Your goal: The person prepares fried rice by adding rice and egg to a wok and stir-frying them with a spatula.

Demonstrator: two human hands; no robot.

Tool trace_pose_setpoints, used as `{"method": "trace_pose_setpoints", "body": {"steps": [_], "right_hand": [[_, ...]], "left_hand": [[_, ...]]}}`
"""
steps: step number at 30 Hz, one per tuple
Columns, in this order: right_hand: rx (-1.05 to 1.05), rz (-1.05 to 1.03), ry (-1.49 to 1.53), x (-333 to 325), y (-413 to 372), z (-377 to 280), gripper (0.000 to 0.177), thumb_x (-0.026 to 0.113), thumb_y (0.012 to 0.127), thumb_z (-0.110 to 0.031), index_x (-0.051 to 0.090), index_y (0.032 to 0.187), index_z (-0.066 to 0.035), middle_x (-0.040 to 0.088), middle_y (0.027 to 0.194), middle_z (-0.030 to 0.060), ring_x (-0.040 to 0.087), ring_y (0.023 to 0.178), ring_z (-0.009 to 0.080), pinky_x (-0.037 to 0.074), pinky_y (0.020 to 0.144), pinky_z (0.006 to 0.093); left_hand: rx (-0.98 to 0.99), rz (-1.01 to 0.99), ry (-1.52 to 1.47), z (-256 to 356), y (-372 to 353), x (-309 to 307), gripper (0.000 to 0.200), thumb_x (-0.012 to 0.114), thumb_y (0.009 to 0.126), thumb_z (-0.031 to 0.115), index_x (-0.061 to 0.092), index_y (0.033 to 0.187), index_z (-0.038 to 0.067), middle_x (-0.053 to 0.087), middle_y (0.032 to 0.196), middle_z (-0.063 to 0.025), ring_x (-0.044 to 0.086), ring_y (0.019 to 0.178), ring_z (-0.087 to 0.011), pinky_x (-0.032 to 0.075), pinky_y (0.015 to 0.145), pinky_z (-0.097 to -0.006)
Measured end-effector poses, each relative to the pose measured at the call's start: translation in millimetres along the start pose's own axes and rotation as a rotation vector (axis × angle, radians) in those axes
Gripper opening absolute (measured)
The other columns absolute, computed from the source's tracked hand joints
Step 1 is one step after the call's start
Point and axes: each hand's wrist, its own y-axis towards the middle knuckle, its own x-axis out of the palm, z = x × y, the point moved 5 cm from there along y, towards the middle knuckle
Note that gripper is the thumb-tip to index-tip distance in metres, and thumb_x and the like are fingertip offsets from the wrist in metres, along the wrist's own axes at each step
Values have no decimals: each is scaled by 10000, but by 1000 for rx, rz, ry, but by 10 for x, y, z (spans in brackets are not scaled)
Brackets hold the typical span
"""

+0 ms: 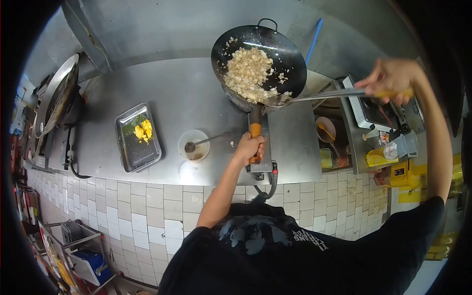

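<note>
My left hand [250, 149] is wrapped round the orange wooden handle [255, 131] of a black wok [290, 56]. Light-coloured fried rice [249, 69] lies in the wok, mostly on its left side, with loose bits on the right. At the right, my right hand [392, 81] grips a long metal spatula [329, 94] by its yellowish handle end, slightly blurred. The spatula's blade touches the rice at the wok's near rim. Beneath the wok, a burner is partly hidden.
Left of the wok, the steel counter [172, 88] holds a metal tray [126, 152] with yellow food and a plastic tub [199, 134] with a ladle. A large pan [59, 93] stands far left. A black hose [274, 182] hangs at the counter's front; containers and a scale [361, 115] are right.
</note>
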Motion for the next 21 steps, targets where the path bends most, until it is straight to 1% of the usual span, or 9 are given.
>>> {"method": "trace_pose_setpoints", "body": {"steps": [3, 5, 7, 10, 11, 13, 16, 19, 21], "right_hand": [[-104, 53, 130, 709, 501, 149, 399, 612, 990, -288, 591, 1376, -187, 573, 667, 52, 474, 423, 81, 369, 336, 259], [-243, 41, 616, 1486, 1069, 291, 419, 611, 992, -310, 573, 1397, -209, 587, 707, 52, 491, 454, 71, 386, 364, 250], [-259, 78, 907, 1834, 1268, 201, 437, 647, 967, -285, 579, 1388, -190, 599, 697, 61, 498, 417, 137, 431, 416, 294], [-589, 720, -39, 1404, 1012, 314, 415, 679, 933, -260, 629, 1322, -126, 654, 725, 133, 575, 473, 282, 495, 512, 379], [-553, 803, -65, 1250, 833, 372, 381, 703, 904, -245, 671, 1243, -74, 672, 785, 203, 623, 618, 394, 521, 638, 442], [-401, 1037, -418, 1144, 747, 251, 377, 683, 922, -274, 667, 1250, -89, 673, 773, 221, 656, 681, 377, 523, 656, 448], [-445, 959, -263, 1370, 1797, 297, 392, 648, 948, -269, 627, 1308, -114, 663, 737, 202, 643, 643, 346, 526, 657, 422], [-389, 540, 171, 1633, 1298, 265, 388, 608, 973, -267, 607, 1330, -115, 652, 719, 203, 639, 667, 387, 520, 674, 434], [-376, 550, 115, 1603, 1215, 506, 389, 604, 977, -275, 609, 1325, -100, 612, 701, 199, 592, 612, 352, 503, 669, 425]], "left_hand": [[-6, -6, -9, -23, -38, 12, 136, 588, 895, 46, 457, 859, 51, 480, 637, -11, 467, 475, -99, 435, 430, -295], [0, -40, -14, -37, 6, 5, 133, 582, 893, 41, 458, 848, 50, 481, 627, -11, 467, 471, -100, 434, 430, -294], [3, -30, 9, 13, -51, 23, 154, 597, 897, 49, 446, 863, 56, 467, 638, -2, 448, 474, -94, 420, 433, -289], [-3, -5, 13, 6, -94, 42, 164, 607, 901, 58, 444, 878, 59, 459, 644, 4, 440, 477, -91, 414, 433, -285], [-2, -2, 15, 39, -76, 50, 164, 608, 903, 60, 446, 882, 59, 459, 645, 4, 441, 478, -90, 414, 433, -285], [10, 11, 4, 77, -34, 50, 130, 590, 896, 48, 464, 863, 49, 476, 631, -3, 453, 472, -96, 428, 432, -290], [5, -12, -23, -16, -51, 51, 117, 584, 895, 47, 474, 855, 44, 486, 628, -8, 461, 468, -99, 438, 430, -294], [16, -13, -5, -12, -48, 31, 123, 588, 897, 55, 474, 851, 41, 492, 635, -15, 470, 464, -107, 443, 424, -302], [30, 20, 56, 20, -44, 28, 123, 586, 897, 57, 475, 847, 39, 491, 632, -16, 474, 462, -111, 444, 421, -309]]}}
